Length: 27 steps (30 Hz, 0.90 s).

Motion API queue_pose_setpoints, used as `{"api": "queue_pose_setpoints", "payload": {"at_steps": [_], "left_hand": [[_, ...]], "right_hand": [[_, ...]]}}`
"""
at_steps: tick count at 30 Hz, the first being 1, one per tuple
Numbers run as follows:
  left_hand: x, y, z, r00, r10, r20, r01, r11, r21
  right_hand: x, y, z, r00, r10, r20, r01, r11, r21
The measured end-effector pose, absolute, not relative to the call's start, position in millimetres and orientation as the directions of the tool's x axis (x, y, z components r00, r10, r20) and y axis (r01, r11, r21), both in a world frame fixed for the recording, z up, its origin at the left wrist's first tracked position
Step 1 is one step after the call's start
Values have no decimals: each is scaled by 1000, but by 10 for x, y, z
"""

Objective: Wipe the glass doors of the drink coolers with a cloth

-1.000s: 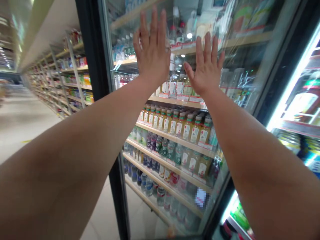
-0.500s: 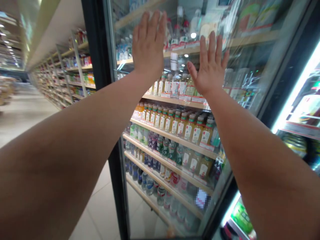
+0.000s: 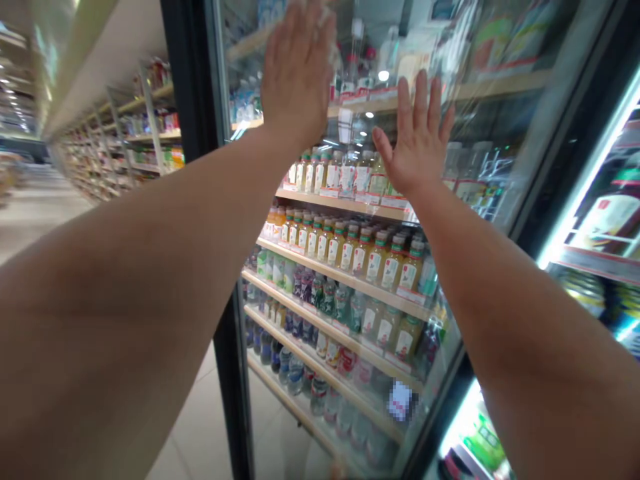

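My left hand (image 3: 297,73) is raised with its palm flat toward the glass door (image 3: 500,127) and its fingers close together. A pale, crumpled cloth (image 3: 334,59) peeks out past the fingers, pressed between hand and glass; most of it is hidden. To the right and a little lower, my right hand (image 3: 420,137) lies against the same pane, fingers spread and nothing in them. Both forearms reach up across the view.
A dark frame (image 3: 193,80) edges the open door. Bottles (image 3: 345,253) on wooden shelves show in the glass. On the right is a lit cooler with drinks (image 3: 613,213). Stocked store shelves (image 3: 125,133) and a tiled floor (image 3: 193,413) extend to the left.
My left hand has shifted slightly upward along the glass with the cloth. My right hand stays almost in place on the pane. The view has tilted a little.
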<state>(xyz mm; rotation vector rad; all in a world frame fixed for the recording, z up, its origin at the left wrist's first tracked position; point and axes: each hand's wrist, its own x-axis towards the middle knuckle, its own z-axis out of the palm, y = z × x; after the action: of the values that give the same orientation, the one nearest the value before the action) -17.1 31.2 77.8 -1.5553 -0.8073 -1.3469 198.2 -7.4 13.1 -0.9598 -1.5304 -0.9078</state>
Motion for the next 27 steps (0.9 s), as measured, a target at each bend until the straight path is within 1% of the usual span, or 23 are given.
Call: {"api": "queue_pose_setpoints", "payload": {"at_steps": [1,2,3,4,7,8,11,12,13,14,15,16,17,18,19,20,21,22,23,24,25,26,27], "left_hand": [[-145,338,773,25,-98,995,928,-367,-60],[-117,358,764,-92,-110,990,938,-343,49],[-93,371,753,-158,-112,981,944,-310,117],[-76,379,743,-188,-104,977,949,-275,154],[-70,390,734,-179,-61,982,962,-222,162],[-80,391,735,-177,-38,984,961,-223,164],[-122,368,719,-234,21,972,940,-252,231],[-142,347,701,-227,17,974,937,-269,223],[-165,320,676,-160,-1,987,945,-290,153],[-191,289,646,-15,-32,999,950,-313,4],[-218,258,614,181,-63,981,924,-331,-192],[-241,229,582,385,-90,918,852,-348,-391],[-258,207,553,539,-110,835,761,-361,-539],[-265,195,530,621,-123,774,695,-369,-617],[-259,197,516,639,-131,758,678,-369,-636],[-242,214,512,606,-138,783,706,-360,-610],[-216,246,519,529,-142,836,766,-344,-543],[-187,292,538,402,-150,903,841,-330,-429],[-159,349,565,231,-162,959,906,-324,-272],[-141,411,598,37,-174,984,939,-332,-94],[-135,471,630,-131,-180,975,936,-347,62],[-144,521,655,-225,-179,958,921,-361,148],[-166,556,667,-224,-179,958,918,-369,145]], "right_hand": [[1985,-68,133,-109,110,988,922,382,59],[1988,-62,135,-106,108,988,925,375,58],[1990,-57,136,-104,104,989,928,368,59],[1991,-53,137,-103,100,990,930,363,60],[1988,-57,138,-110,91,990,933,352,71],[1986,-62,138,-114,92,989,935,348,75],[1975,-80,137,-121,99,988,936,342,80],[1972,-85,136,-120,96,988,937,341,81],[1969,-89,134,-120,91,989,938,338,83],[1967,-93,131,-119,82,989,939,332,86],[1966,-97,128,-124,73,990,943,321,94],[1966,-101,125,-134,68,989,946,305,107],[1967,-104,122,-142,62,988,951,287,119],[1968,-106,120,-151,57,987,954,269,130],[1970,-107,118,-155,55,986,958,252,137],[1971,-108,118,-156,54,986,961,238,139],[1973,-107,118,-156,53,986,964,227,140],[1973,-108,119,-156,54,986,966,219,140],[1973,-109,119,-158,53,986,967,212,143],[1973,-110,119,-165,56,985,967,208,150],[1972,-113,118,-168,57,984,966,207,153],[1970,-116,117,-166,58,985,966,211,150],[1969,-119,115,-161,61,985,965,221,144]]}}
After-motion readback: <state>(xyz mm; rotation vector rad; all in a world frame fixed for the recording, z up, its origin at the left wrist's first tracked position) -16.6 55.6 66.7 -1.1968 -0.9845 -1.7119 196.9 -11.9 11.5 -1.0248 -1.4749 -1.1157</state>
